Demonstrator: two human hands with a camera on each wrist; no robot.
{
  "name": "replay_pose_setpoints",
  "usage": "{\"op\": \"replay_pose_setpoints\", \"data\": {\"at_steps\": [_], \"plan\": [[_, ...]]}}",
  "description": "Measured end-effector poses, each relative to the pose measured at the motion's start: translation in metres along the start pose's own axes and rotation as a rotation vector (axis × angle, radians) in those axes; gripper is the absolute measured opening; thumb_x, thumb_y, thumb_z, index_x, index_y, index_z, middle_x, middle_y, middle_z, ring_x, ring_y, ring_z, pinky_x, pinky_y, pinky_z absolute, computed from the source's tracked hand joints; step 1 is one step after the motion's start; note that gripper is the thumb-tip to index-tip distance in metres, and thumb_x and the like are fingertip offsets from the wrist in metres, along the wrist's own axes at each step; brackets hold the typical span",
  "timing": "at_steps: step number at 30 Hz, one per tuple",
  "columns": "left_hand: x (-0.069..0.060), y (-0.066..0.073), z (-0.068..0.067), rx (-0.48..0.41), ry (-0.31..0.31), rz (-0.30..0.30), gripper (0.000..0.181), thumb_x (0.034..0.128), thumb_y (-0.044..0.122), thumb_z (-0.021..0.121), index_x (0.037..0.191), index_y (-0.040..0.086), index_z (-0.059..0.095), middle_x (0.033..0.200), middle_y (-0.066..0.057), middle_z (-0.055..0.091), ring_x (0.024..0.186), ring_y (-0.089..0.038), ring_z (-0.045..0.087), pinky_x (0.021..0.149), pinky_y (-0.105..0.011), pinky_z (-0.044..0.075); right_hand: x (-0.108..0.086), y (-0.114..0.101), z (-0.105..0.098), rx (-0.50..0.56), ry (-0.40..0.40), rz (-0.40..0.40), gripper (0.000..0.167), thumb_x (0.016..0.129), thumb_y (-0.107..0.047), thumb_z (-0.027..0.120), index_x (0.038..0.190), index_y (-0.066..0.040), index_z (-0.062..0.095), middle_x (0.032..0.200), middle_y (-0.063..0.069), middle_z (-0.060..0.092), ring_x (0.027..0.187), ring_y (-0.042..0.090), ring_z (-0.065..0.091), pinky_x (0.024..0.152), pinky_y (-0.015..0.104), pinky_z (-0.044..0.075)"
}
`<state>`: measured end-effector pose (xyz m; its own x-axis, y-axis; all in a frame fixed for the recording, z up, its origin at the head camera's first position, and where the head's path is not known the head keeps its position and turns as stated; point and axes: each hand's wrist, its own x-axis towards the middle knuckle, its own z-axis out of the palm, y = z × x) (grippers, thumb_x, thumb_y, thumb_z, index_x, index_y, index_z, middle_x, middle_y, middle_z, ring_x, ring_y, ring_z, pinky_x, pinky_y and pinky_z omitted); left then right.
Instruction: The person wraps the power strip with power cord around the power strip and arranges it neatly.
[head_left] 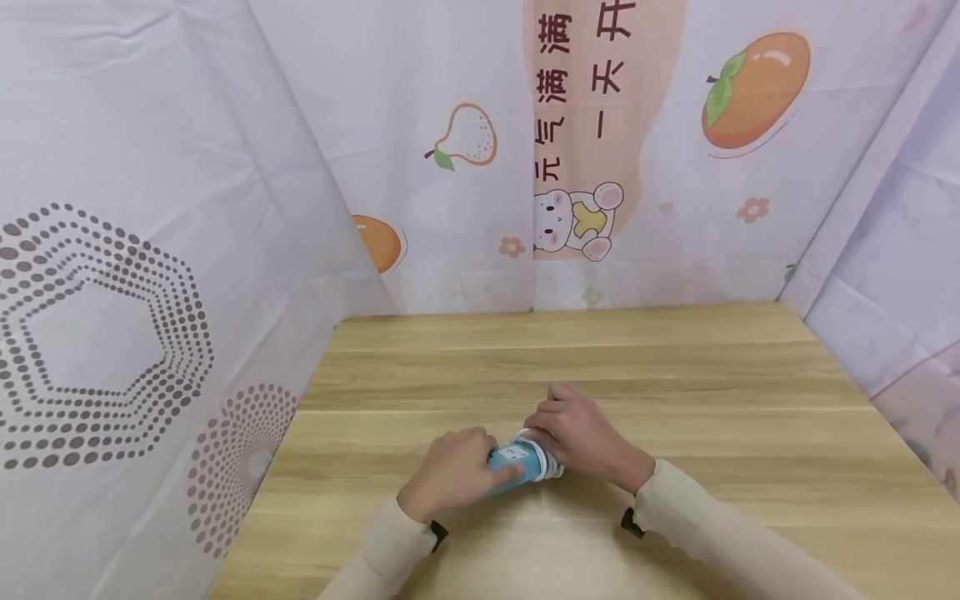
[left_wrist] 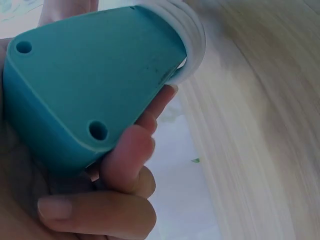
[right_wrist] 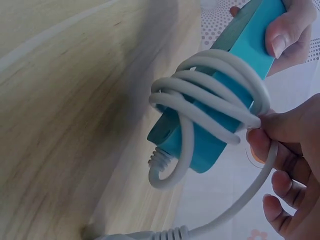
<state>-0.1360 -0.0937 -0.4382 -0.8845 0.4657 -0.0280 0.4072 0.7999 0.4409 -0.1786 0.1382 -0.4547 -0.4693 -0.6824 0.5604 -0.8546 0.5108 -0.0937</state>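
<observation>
A teal power strip [left_wrist: 100, 75] is held in my left hand [head_left: 452, 471], its thumb along the top and fingers around the side. A pale label [head_left: 513, 452] shows on its upper face. White cord [right_wrist: 222, 55] goes around the far end of the strip in several loops. My right hand [head_left: 577, 433] pinches the cord between thumb and index finger beside those loops, its other fingers loosely bent. From the pinch, a loose length of cord [right_wrist: 240, 202] hangs down to a ribbed plug end [right_wrist: 172, 234], partly cut off by the right wrist view's lower edge.
Both hands work over a wood-grain table [head_left: 675, 367], near its front middle. White printed curtains [head_left: 450, 67] stand at the back and on both sides. Dark straps [head_left: 632, 523] sit at the sleeve cuffs.
</observation>
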Motion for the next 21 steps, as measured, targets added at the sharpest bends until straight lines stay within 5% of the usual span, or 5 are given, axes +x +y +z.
{"op": "replay_pose_setpoints", "data": {"at_steps": [7,15,21], "plan": [[0.002,0.001,0.002,0.053,0.032,0.012,0.051,0.0945,0.055,0.064,0.062,0.018,0.049,0.063,0.006,0.043,0.05,-0.007,0.036,0.044,-0.026,0.032,0.001,-0.003,0.0,0.018,0.004,0.014,0.005,0.089,-0.017,0.081,0.089,-0.013,0.079,0.079,-0.008,0.069,0.073,0.011,0.038,0.07,0.028,0.036],[0.002,-0.004,0.006,0.024,0.086,-0.055,0.047,0.0947,0.055,0.065,0.069,0.017,0.056,0.066,0.004,0.047,0.048,-0.009,0.04,0.043,-0.027,0.033,0.002,-0.005,0.002,0.026,-0.001,0.055,0.008,0.091,-0.017,0.08,0.095,-0.01,0.08,0.082,-0.006,0.071,0.074,0.01,0.038,0.069,0.027,0.035],[0.004,-0.015,0.01,-0.096,0.191,-0.113,0.045,0.0968,0.053,0.064,0.085,0.009,0.067,0.078,0.002,0.057,0.055,-0.01,0.05,0.048,-0.028,0.042,0.003,-0.008,0.002,0.067,-0.001,0.1,0.022,0.091,-0.014,0.08,0.112,-0.007,0.079,0.087,-0.004,0.074,0.072,0.009,0.035,0.067,0.025,0.033]]}}
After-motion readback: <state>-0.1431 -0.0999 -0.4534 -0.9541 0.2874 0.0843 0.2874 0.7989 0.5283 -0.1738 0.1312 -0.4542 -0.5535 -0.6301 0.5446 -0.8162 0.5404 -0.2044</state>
